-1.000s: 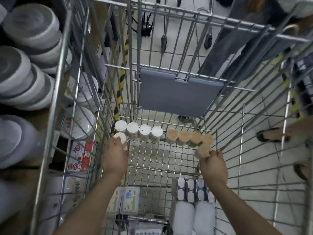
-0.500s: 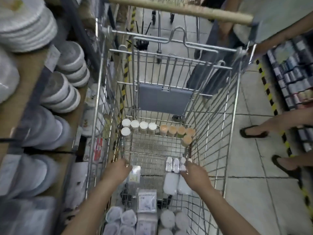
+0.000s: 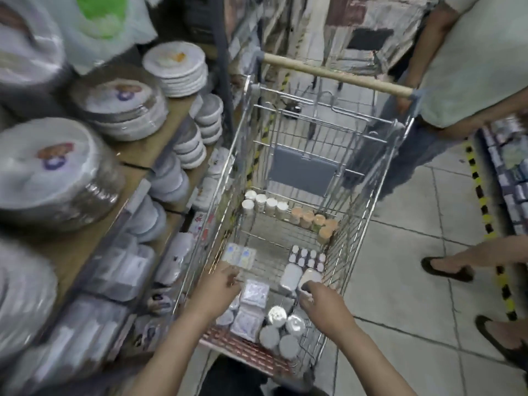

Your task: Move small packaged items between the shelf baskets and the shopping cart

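Note:
The wire shopping cart [image 3: 368,212] fills the middle of the head view. White-capped jars [image 3: 264,202] and orange-capped jars [image 3: 313,220] line its far end. Flat white packs [image 3: 253,292] and round foil-topped tubs [image 3: 277,315] lie at the near end. My left hand [image 3: 218,290] hovers over the near left of the cart beside a blue-printed pack [image 3: 238,257], fingers loosely curled, holding nothing I can see. My right hand [image 3: 323,301] hangs above the near right, fingertips at a white rounded pack [image 3: 310,277]; whether it grips the pack is unclear.
Shelves [image 3: 137,151] on the left carry wrapped stacks of white plates and bowls. A person in a light shirt [image 3: 463,61] stands at the cart's wooden handle [image 3: 337,75]. Sandalled feet [image 3: 445,270] stand on the tiled floor at the right, near a yellow-black striped line.
Both hands drew back from the jars at the far end to the near end of the cart. The view rose and pulled away, bringing shelves and the handle into sight.

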Available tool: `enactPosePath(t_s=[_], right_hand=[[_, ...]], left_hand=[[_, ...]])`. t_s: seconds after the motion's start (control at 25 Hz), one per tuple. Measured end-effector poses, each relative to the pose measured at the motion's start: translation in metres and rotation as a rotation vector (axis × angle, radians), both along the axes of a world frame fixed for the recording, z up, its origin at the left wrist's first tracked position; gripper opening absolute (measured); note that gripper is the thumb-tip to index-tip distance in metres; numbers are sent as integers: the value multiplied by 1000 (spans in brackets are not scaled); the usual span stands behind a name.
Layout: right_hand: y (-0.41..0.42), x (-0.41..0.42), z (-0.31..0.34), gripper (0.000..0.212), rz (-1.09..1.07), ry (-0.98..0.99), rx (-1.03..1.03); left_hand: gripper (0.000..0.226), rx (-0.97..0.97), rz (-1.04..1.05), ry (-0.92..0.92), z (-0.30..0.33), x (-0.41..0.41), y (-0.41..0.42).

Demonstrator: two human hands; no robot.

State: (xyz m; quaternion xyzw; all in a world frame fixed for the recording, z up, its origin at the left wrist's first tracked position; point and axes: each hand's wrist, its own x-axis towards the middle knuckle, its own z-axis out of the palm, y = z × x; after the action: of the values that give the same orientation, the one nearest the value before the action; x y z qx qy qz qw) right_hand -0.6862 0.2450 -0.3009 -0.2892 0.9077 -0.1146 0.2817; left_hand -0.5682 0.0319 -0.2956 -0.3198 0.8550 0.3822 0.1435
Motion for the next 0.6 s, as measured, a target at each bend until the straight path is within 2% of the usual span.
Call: enactPosePath(t_s=[0.32,0.6], right_hand=[[41,107,34,35,377,-38,-154],[42,219,60,36,794,-127,-179]], left_hand=[[33,-83,522,253,56,191,129],[37,-144,1029,164,69,373,244]])
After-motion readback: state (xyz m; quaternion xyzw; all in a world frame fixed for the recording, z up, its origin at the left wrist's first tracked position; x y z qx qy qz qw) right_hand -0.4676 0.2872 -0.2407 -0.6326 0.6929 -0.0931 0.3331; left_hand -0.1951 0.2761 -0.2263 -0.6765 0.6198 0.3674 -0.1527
